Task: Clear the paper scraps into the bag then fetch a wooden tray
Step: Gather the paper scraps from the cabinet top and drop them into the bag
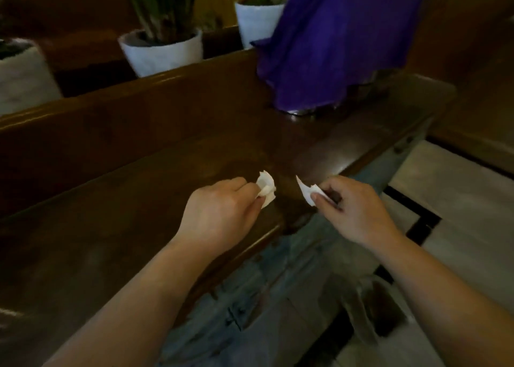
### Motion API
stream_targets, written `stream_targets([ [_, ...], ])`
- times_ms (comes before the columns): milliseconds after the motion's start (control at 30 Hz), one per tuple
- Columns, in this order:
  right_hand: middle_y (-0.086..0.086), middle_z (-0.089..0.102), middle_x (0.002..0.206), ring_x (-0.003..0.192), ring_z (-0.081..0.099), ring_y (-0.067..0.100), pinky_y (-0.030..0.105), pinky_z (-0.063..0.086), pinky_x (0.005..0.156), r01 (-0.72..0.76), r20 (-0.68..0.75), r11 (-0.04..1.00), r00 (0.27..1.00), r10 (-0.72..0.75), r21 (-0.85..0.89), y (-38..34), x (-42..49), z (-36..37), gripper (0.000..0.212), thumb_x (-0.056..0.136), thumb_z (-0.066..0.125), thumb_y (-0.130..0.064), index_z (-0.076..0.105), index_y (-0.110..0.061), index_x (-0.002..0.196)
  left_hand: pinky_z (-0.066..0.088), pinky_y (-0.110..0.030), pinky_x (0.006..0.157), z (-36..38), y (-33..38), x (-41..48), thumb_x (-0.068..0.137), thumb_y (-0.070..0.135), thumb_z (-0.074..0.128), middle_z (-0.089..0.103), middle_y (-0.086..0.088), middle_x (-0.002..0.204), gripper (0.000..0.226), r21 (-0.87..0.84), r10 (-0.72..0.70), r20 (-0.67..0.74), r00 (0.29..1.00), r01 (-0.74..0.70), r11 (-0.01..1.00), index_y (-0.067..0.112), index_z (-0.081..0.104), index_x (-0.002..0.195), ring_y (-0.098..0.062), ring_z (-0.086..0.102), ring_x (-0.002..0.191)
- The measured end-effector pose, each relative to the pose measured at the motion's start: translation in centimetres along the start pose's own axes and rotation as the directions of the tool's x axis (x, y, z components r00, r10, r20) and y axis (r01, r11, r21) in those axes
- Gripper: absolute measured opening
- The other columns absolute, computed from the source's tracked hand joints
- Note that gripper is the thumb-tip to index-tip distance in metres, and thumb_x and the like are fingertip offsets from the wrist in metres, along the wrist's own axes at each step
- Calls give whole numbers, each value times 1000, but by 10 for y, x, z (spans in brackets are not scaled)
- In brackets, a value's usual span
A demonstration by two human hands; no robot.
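Over the near edge of the dark polished wooden bench (139, 188), both hands pinch scraps: left hand (219, 213) a crumpled white paper piece (266, 188), right hand (353, 208) a torn white sliver (307, 192). Bagging and the tray fetch remain; neither bag nor tray is identifiable.

Dim room: a dark wooden bench (139, 200), white plant pots (164, 55) behind, pale tiled floor (459, 200).
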State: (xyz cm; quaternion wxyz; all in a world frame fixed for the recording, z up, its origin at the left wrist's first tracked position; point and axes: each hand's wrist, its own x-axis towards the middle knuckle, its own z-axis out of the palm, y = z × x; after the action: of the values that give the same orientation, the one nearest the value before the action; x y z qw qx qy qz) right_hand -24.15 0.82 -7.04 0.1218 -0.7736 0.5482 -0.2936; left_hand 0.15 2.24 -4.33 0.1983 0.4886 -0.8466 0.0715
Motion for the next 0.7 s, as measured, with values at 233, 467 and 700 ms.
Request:
stream_targets([
  [233, 1, 57, 69, 63, 54, 17, 35, 40, 55, -200, -86, 974, 974, 209, 102, 118, -70, -63, 17, 89, 63, -27, 62, -14, 78, 47, -36, 40, 56, 110, 55, 93, 32, 43, 64, -1, 72, 29, -57, 125, 30, 992, -123, 991, 15, 67, 92, -20, 58, 58],
  [467, -5, 56, 64, 59, 52, 10, 31, 35, 52, -445, -83, 880, 883, 462, 167, 238, -148, -99, 17, 88, 65, -24, 62, -17, 73, 42, -30, 44, 115, 206, 93, 92, 36, 42, 63, 0, 72, 30, -107, 162, 135, 978, -148, 983, 18, 66, 89, -21, 61, 60],
  [700, -10, 52, 64, 60, 52, 11, 35, 40, 55, -591, -113, 770, 771, 627, 242, 309, -209, -113, 28, 89, 64, -24, 51, -37, 68, 48, -35, 43, 193, 262, 125, 88, 37, 42, 64, -2, 69, 32, -203, 235, 260, 936, -185, 962, 17, 66, 81, -24, 62, 59],
])
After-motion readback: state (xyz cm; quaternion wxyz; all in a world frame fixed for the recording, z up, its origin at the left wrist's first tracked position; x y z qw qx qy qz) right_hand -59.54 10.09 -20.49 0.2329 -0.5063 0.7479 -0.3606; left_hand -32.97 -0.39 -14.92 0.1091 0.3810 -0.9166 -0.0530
